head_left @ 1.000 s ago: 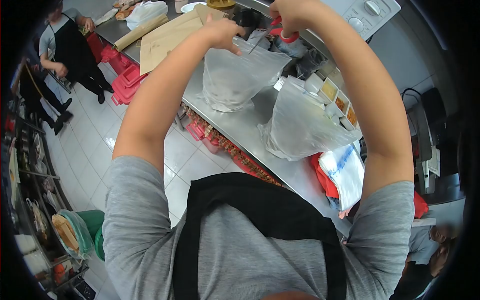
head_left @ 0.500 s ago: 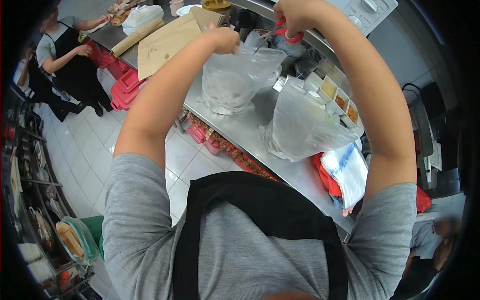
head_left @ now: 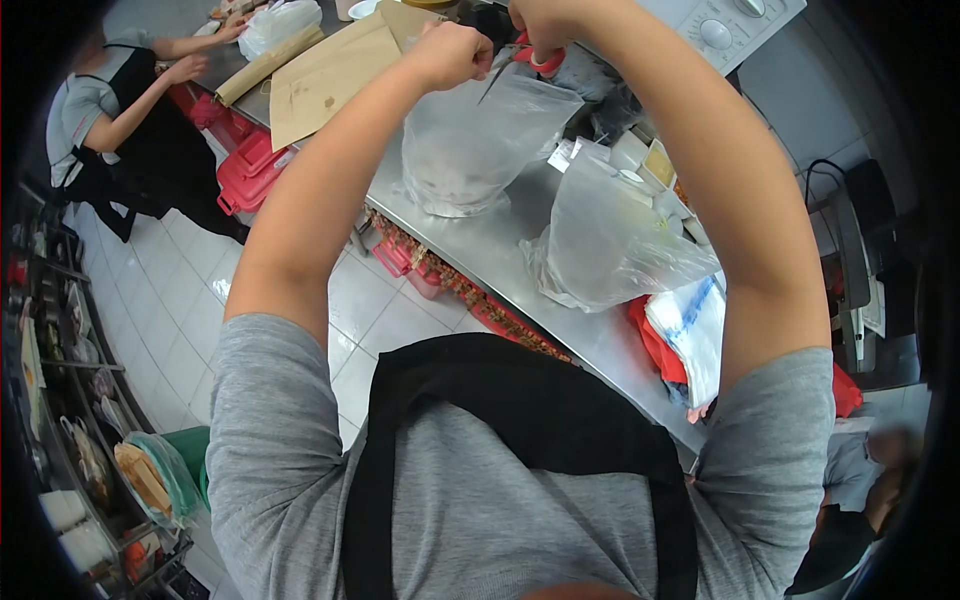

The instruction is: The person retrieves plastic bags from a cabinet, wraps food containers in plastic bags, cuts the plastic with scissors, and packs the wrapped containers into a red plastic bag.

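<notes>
My right hand [head_left: 545,25] is closed on scissors [head_left: 540,62] with red handles. Their blades point down and left, by the top edge of a clear plastic bag [head_left: 460,150]. My left hand [head_left: 455,55] is closed at that bag's upper left edge, pinching the plastic. Cloudy, whitish contents sit in the bag's lower part, too blurred to name. A second clear bag [head_left: 610,235] rests to the right on the steel table [head_left: 505,240], apart from both hands.
Small white containers [head_left: 657,165] stand behind the second bag. Folded cloths [head_left: 690,330] lie at the table's near right. Brown paper [head_left: 325,85] covers the far left, where a co-worker [head_left: 140,120] reaches to a white bag [head_left: 280,28]. A red bin [head_left: 250,175] stands below.
My right hand and the scissors have moved left, closer to my left hand. At the far left, the co-worker has leaned in and reached toward the white bag.
</notes>
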A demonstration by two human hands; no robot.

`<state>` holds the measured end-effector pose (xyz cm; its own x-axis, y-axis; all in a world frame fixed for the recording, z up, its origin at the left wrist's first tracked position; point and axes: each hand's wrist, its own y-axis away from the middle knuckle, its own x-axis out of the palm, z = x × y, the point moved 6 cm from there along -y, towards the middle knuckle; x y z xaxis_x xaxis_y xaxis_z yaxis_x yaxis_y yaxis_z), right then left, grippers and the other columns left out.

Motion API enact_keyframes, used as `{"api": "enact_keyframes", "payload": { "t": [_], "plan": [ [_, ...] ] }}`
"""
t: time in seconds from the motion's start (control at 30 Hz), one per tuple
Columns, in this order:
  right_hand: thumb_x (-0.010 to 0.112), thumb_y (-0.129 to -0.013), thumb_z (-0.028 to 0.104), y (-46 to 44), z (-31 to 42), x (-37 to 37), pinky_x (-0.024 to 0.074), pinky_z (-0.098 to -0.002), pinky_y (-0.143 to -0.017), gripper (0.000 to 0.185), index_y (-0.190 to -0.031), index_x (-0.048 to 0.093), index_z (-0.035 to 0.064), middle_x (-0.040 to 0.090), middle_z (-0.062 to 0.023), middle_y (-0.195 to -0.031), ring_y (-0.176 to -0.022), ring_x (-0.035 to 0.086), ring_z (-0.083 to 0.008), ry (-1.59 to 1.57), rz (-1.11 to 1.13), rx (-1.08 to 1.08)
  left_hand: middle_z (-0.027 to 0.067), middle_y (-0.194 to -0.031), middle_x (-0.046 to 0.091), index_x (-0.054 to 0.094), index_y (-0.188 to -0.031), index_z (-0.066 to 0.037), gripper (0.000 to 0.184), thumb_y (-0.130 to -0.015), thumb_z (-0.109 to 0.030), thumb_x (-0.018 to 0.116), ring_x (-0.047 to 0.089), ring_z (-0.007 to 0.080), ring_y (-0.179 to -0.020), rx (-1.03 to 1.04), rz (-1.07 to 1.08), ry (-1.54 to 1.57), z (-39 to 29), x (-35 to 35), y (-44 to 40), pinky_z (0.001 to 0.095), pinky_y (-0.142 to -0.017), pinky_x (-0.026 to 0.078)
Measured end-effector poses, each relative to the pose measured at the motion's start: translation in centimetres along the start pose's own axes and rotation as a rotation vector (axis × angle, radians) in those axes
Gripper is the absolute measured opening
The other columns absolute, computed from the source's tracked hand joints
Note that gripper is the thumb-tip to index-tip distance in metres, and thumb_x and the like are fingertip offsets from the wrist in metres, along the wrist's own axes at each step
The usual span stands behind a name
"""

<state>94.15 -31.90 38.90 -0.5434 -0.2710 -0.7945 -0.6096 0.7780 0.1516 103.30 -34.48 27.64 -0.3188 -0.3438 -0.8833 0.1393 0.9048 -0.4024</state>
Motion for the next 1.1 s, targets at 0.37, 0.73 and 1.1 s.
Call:
{"api": "enact_keyframes", "payload": {
  "t": [0.37, 0.73, 1.1],
  "plan": [
    [0.084, -0.056, 0.028, -2.4, 2.7, 0.4, 0.0348, -0.0562, -0.091, 0.037, -0.088, 0.073, 0.0149, 0.069, -0.0029, -0.094, -0.094, 0.063, -0.0235, 0.03, 0.047, -0.133, 0.0104, -0.079, 0.068, 0.066, -0.085, -0.003, 0.013, -0.072, -0.003, 0.065, 0.065, 0.0241, -0.076, 0.08, -0.127, 0.238, 0.3, 0.1, 1.4, 0.0329, -0.072, 0.05],
    [0.084, -0.055, 0.027, -4.5, 4.6, 4.7, 0.0318, -0.0528, -0.079, 0.046, -0.097, 0.067, 0.0219, 0.067, 0.003, -0.09, -0.097, 0.06, -0.0185, -0.062, 0.123, -0.224, 0.0113, -0.084, 0.065, 0.062, -0.085, -0.002, 0.013, -0.073, -0.004, 0.066, 0.06, 0.0283, -0.083, 0.181, -0.378, 0.342, -0.7, -0.7, 4.2, 0.0353, -0.076, 0.047],
    [0.084, -0.055, 0.029, -2.6, 4.0, 3.9, 0.0315, -0.0527, -0.086, 0.049, -0.1, 0.068, 0.019, 0.067, 0.0018, -0.09, -0.098, 0.059, -0.02, 0.028, 0.041, -0.179, 0.0087, -0.093, 0.066, 0.06, -0.096, -0.008, 0.025, -0.078, -0.025, 0.065, 0.06, 0.0264, -0.092, 0.094, -0.099, 0.229, 0.5, -1.8, 3.0, 0.0368, -0.091, 0.038]
  ]
}}
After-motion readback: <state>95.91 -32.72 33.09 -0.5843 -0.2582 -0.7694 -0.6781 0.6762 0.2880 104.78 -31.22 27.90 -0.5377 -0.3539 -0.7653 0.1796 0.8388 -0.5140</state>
